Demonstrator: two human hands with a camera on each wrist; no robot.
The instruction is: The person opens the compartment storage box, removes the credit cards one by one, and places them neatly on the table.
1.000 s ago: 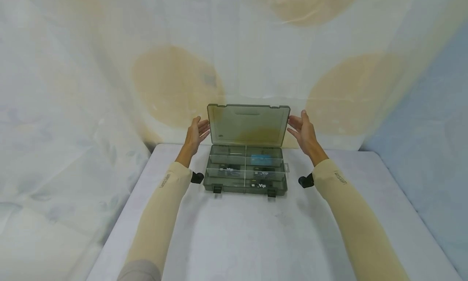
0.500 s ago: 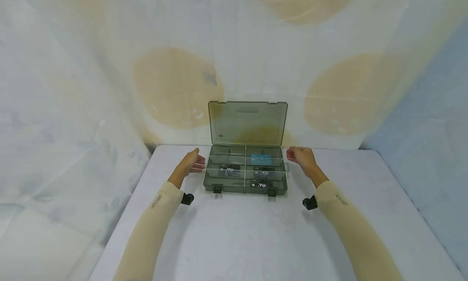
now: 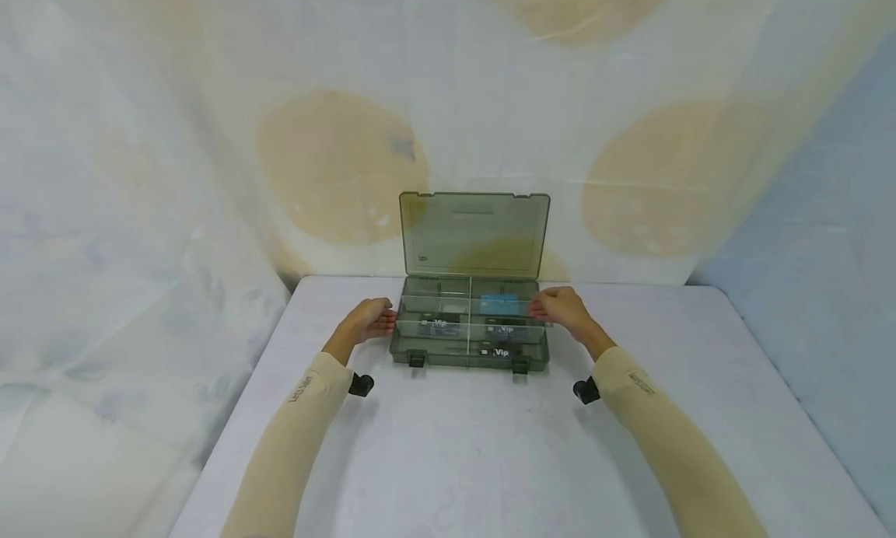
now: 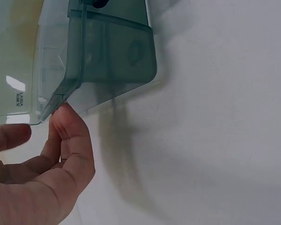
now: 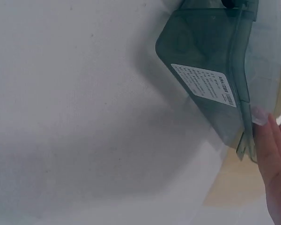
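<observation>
A smoky translucent compartment box (image 3: 462, 357) stands on the white table (image 3: 455, 460), its lid (image 3: 474, 235) upright and open. Inside lie a blue item (image 3: 499, 301) and black pieces marked "Vip" (image 3: 500, 354). My left hand (image 3: 371, 320) is at the box's left wall. In the left wrist view its bent fingertips (image 4: 61, 112) touch the rim of the box (image 4: 112, 51), with the thumb apart from it. My right hand (image 3: 560, 305) is at the right wall. Its straight fingers (image 5: 271, 154) lie against the rim of the box (image 5: 201, 47), above a white label (image 5: 203, 82).
Two black latches (image 3: 416, 361) (image 3: 519, 367) hang on the box's front wall. A patterned cloth backdrop (image 3: 336, 157) rises right behind the lid and along both sides of the table. Bare tabletop lies between the box and me.
Both hands came down from the sides of the upright lid to the table, then moved inward until they touch the box's left and right walls. The lid stays upright.
</observation>
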